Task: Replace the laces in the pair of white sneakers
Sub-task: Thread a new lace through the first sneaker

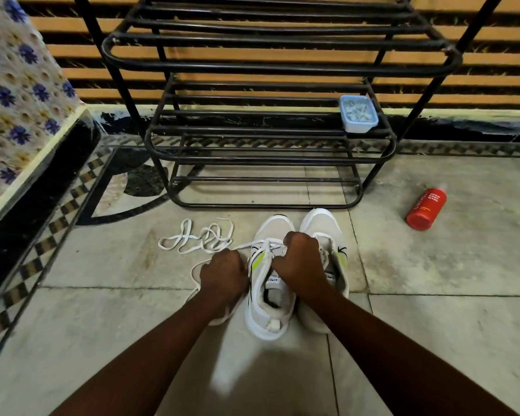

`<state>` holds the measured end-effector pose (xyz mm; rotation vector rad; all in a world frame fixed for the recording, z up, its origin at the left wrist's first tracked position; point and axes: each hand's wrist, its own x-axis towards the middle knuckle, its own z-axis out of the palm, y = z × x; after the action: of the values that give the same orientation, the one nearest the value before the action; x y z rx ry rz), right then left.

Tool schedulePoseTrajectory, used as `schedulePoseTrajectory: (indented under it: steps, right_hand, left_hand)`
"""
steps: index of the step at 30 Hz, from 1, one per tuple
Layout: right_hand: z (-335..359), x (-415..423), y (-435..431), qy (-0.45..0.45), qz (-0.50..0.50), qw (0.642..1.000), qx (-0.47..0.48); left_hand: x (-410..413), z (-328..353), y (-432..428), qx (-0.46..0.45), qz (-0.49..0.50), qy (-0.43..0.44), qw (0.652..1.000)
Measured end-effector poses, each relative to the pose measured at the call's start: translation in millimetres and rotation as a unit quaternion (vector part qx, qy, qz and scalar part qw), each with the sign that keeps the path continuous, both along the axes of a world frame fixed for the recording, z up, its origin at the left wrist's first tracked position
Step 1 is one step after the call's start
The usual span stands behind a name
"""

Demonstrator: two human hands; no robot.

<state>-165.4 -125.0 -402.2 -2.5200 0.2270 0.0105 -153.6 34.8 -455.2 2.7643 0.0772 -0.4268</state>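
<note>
Left hand, right hand, both clenched.
</note>
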Motion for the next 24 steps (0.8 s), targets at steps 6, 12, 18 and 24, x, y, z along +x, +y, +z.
schedulePoseTrajectory:
  steps: [6,12,18,24]
  right_hand:
    - [2.2,2.3,-7.5,0.021,-0.036,0.998,0.041]
    - [-0.8,2.0,-9.7,0.028,-0.038,0.997,0.057]
    - [1.2,4.0,-9.7,0.042,-0.035,0.997,0.053]
    - [1.8,5.3,-10.2,0.038,-0.039,0.998,0.041]
  left_hand:
    - [0.9,0.9,5.4,-0.144,0.042,-0.072,0.986]
    - [22.6,30.5,22.2,-0.291,0.030,-0.230,0.928]
    - [35.6,71.6,24.2,-0.442,0.010,-0.220,0.870]
    - [38.5,115.4,11.4,-0.562,0.003,-0.191,0.805]
